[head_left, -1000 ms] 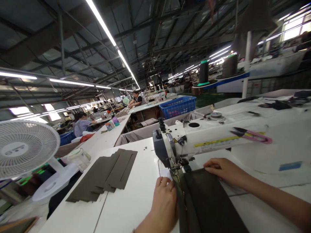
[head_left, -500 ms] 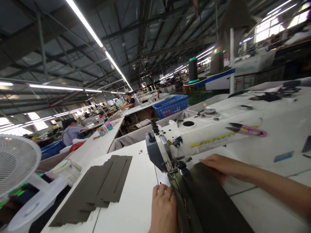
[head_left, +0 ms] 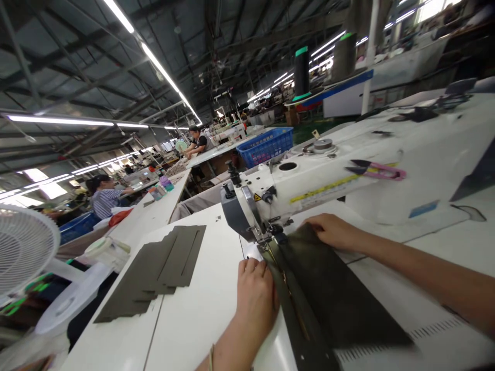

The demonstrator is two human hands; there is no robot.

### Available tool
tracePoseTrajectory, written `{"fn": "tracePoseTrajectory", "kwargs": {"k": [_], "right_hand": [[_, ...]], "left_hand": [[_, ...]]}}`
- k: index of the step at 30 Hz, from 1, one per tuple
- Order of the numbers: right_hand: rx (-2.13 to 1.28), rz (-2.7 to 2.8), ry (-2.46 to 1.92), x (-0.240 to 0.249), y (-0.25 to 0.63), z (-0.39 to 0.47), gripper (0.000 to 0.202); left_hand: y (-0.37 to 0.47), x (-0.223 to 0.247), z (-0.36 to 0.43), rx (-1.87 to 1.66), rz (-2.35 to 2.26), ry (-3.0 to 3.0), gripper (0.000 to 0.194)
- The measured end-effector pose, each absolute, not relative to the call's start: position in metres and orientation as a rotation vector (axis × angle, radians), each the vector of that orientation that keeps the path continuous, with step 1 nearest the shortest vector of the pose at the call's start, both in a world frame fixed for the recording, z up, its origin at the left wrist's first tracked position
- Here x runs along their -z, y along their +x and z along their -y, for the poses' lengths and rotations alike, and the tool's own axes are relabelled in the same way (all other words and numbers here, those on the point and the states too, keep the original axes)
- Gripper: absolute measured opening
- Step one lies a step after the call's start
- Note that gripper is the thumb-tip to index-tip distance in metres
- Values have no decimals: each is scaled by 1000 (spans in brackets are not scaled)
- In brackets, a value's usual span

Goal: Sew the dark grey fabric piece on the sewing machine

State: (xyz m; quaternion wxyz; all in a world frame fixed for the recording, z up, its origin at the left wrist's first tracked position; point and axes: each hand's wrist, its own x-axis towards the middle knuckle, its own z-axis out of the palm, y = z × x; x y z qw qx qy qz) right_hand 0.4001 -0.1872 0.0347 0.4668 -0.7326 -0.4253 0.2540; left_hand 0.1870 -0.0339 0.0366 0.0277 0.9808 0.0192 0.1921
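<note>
A dark olive fabric piece (head_left: 336,288) lies on the white table under the needle end of a white sewing machine (head_left: 320,190). Along its left part runs a gold-toothed zipper (head_left: 286,281). My left hand (head_left: 257,288) rests at the fabric's left edge just before the presser foot (head_left: 266,245), its fingers curled over the edge and the fingertips partly hidden. On the far right edge, beside the machine head, my right hand (head_left: 332,232) pinches the cloth; some of its fingers are out of sight beneath it.
Overlapping olive fabric panels (head_left: 154,273) lie on the table to the left, near a white fan (head_left: 27,252). Pink-handled thread snips (head_left: 381,171) lie on the machine arm. Behind stand a blue crate (head_left: 266,147) and thread cones (head_left: 301,74). Two co-workers sit farther off.
The camera view has tilted down and shifted slightly, so the machine and hands sit higher in the picture. More of my left forearm and the fabric's near corner now show. Both hands stay on the fabric.
</note>
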Motion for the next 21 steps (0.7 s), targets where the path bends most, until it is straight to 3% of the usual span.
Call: {"fn": "tracePoseTrajectory", "kwargs": {"k": [7,12,16,21], "right_hand": [[170,1136,-2027,-46,373,189,32],[585,1713,-1887,-26,315,167,39],[631,1891,-1941,-5,310,155,44],[670,1901,-1956,3,320,157,46]], "left_hand": [[184,-38,40,-657,-110,2978,14],[179,-32,35,-862,-223,2932,17],[181,-25,26,-906,-4,2886,39],[186,-20,19,-929,201,2909,27]]}}
